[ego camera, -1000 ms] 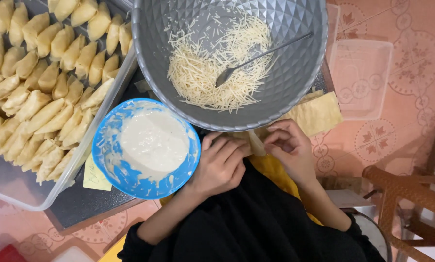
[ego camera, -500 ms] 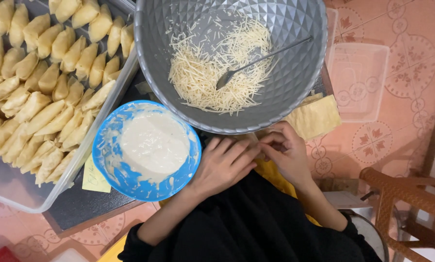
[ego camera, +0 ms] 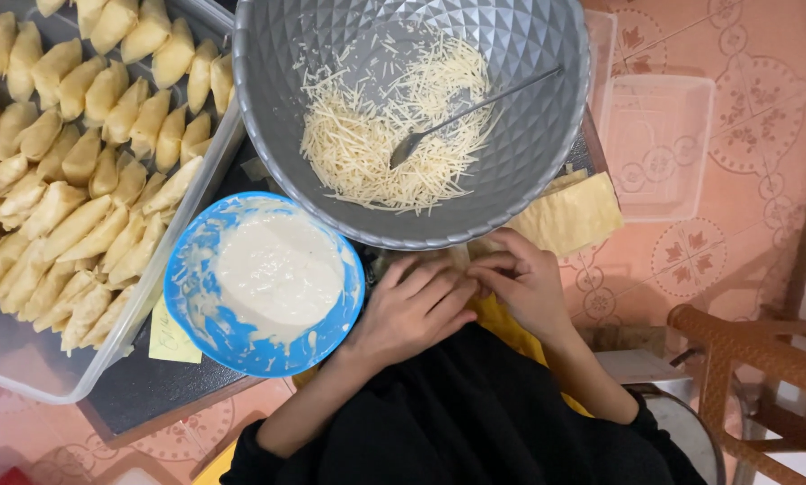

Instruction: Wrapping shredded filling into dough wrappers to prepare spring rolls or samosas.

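A pink floor with round printed ornaments (ego camera: 744,126) lies under a low dark board (ego camera: 151,395); on that board the work goes on, seen from straight above.

The left hand (ego camera: 416,310) and the right hand (ego camera: 520,287) meet just below the rim of the grey bowl; their fingers (ego camera: 439,286) curl together over a small pale piece of pastry (ego camera: 457,259), which is mostly hidden beneath them; both hands are closed upon it, though how exactly each finger pinches it cannot be told. The forearms run back to black sleeves (ego camera: 475,422), with a yellow cloth (ego camera: 502,325) showing under the right wrist.

Just beside the right hand, a stack of thin yellow pastry sheets (ego camera: 569,214) lies partly tucked under the grey bowl (ego camera: 529,54); that bowl, faceted inside, holds shredded cheese (ego camera: 376,148) and a metal spoon (ego camera: 461,115) resting on the shreds with its handle leaning toward the rim. Just left of the left hand stands a blue bowl (ego camera: 192,305) of thick white batter (ego camera: 277,269), its wall smeared; it touches the grey bowl's edge. Further left, a clear plastic tray (ego camera: 88,373) holds close rows of folded, filled pastries (ego camera: 70,153); a yellow slip of paper (ego camera: 174,337) lies between tray and blue bowl. Beyond the grey bowl sits a clear plastic lid (ego camera: 659,148); a brown wicker chair (ego camera: 753,359) stands at lower right.
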